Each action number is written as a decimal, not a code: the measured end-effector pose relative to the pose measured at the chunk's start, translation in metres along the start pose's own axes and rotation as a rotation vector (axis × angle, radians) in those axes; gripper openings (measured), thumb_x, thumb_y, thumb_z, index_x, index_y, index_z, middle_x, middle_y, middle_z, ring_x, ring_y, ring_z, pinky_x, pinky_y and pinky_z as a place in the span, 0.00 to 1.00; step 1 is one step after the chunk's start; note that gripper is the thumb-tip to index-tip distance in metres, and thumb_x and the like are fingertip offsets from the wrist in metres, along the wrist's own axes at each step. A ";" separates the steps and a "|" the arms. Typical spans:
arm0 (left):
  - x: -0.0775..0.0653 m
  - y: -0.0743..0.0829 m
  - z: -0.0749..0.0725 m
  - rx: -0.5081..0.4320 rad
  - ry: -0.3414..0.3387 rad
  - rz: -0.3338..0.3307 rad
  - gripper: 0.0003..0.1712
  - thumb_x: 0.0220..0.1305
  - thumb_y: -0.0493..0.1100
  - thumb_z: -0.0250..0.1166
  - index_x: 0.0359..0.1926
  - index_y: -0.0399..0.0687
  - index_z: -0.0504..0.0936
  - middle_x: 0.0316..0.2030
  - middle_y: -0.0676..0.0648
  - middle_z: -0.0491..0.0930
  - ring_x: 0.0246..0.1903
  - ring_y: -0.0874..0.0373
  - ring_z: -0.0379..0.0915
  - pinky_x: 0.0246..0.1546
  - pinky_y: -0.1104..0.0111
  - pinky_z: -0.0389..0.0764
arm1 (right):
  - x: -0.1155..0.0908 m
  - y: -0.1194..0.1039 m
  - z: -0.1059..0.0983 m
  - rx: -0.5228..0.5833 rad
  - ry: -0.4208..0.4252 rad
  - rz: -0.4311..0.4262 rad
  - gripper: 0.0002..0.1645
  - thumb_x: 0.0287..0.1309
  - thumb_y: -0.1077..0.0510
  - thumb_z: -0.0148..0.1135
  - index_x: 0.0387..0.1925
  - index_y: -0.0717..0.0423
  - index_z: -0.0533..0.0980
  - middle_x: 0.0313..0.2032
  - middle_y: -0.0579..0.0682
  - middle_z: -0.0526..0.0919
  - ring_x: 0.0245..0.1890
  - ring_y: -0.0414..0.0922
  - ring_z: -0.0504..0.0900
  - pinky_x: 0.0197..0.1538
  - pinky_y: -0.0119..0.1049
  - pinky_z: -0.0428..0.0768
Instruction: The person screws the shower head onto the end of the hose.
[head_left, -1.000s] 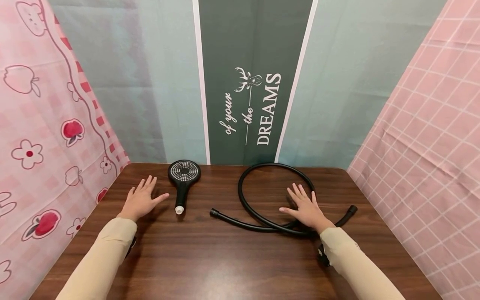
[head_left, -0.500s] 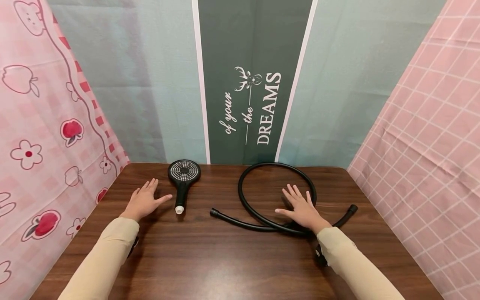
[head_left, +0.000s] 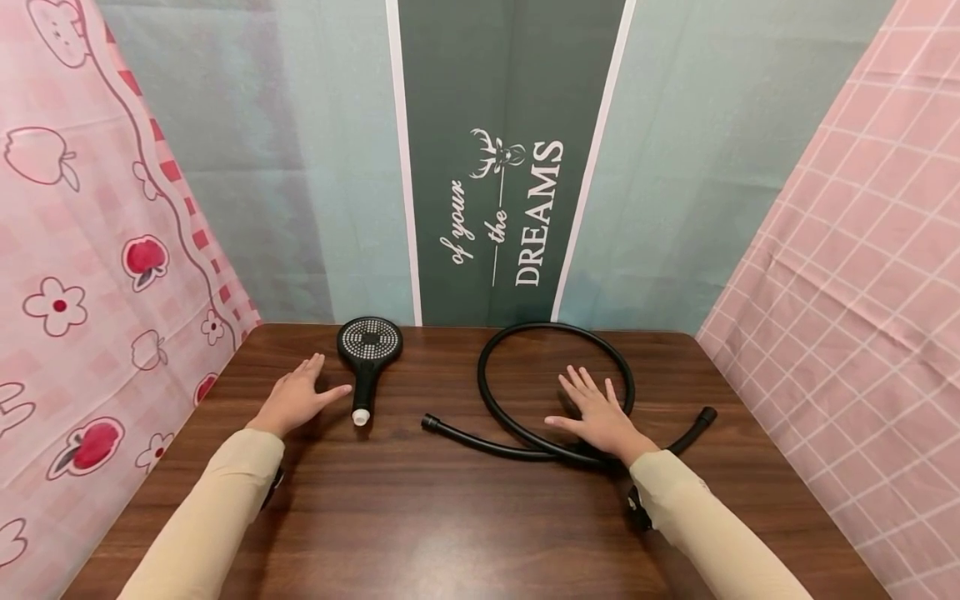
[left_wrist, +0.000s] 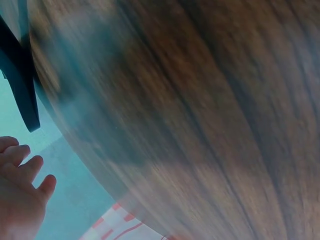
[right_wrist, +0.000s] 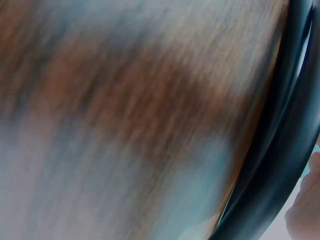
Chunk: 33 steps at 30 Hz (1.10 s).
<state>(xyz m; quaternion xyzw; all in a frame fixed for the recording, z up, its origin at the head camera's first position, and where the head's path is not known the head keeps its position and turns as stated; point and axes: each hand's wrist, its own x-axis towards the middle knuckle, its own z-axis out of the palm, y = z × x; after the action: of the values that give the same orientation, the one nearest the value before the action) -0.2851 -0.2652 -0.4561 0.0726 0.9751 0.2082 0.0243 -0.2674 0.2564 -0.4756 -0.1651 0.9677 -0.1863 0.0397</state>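
Note:
A black shower head (head_left: pixel 366 362) with a round, dotted spray face lies on the wooden table, its white threaded end (head_left: pixel 361 417) pointing toward me. My left hand (head_left: pixel 296 400) is spread just left of its handle, the thumb tip close to the handle and nothing held. To the right, a black shower hose (head_left: pixel 483 392) lies in one large loop, its two ends (head_left: pixel 431 423) splayed out left and right. Over the lower right of that loop hovers my right hand (head_left: pixel 600 421), fingers spread. In the right wrist view, the hose (right_wrist: pixel 285 135) passes close in front of the hand.
The brown wooden table (head_left: pixel 420 533) reaches back to a grey-green curtain (head_left: pixel 352 167) with printed lettering. Pink patterned cloth (head_left: pixel 75 250) hangs along the left side, and pink checked cloth (head_left: pixel 840 250) along the right.
My left hand has moved a little to the right, toward the shower head's handle. The right hand has drifted slightly left over the hose loop. Shower head and hose stay put.

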 end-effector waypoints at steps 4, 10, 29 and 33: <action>0.001 0.002 -0.002 -0.022 -0.003 -0.001 0.60 0.65 0.73 0.54 0.74 0.27 0.48 0.75 0.27 0.47 0.75 0.31 0.43 0.73 0.36 0.48 | 0.003 -0.004 -0.001 0.006 0.002 -0.010 0.58 0.59 0.25 0.55 0.78 0.51 0.49 0.80 0.56 0.43 0.80 0.57 0.38 0.76 0.66 0.27; 0.001 0.002 -0.004 -0.050 -0.013 -0.010 0.61 0.65 0.74 0.53 0.75 0.28 0.48 0.75 0.26 0.46 0.75 0.31 0.42 0.73 0.36 0.50 | 0.006 -0.009 0.001 -0.010 -0.007 -0.018 0.58 0.58 0.23 0.54 0.78 0.50 0.50 0.79 0.56 0.44 0.80 0.57 0.39 0.76 0.67 0.28; 0.005 0.014 -0.002 -0.129 -0.054 -0.068 0.61 0.65 0.73 0.53 0.75 0.28 0.44 0.75 0.25 0.44 0.74 0.29 0.42 0.73 0.37 0.52 | 0.011 -0.020 0.000 -0.019 0.001 -0.049 0.56 0.59 0.25 0.54 0.77 0.52 0.53 0.79 0.56 0.46 0.80 0.57 0.41 0.76 0.68 0.30; 0.002 0.014 0.007 -0.158 -0.074 -0.082 0.61 0.65 0.72 0.55 0.75 0.27 0.45 0.74 0.24 0.45 0.74 0.29 0.44 0.73 0.38 0.55 | 0.007 -0.021 0.007 -0.007 -0.017 -0.047 0.56 0.60 0.25 0.54 0.77 0.52 0.53 0.79 0.56 0.47 0.80 0.57 0.41 0.76 0.68 0.31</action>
<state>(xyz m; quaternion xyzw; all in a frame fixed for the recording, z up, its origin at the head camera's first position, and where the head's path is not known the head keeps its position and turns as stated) -0.2850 -0.2498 -0.4564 0.0381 0.9562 0.2804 0.0744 -0.2667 0.2334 -0.4748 -0.1895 0.9639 -0.1822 0.0428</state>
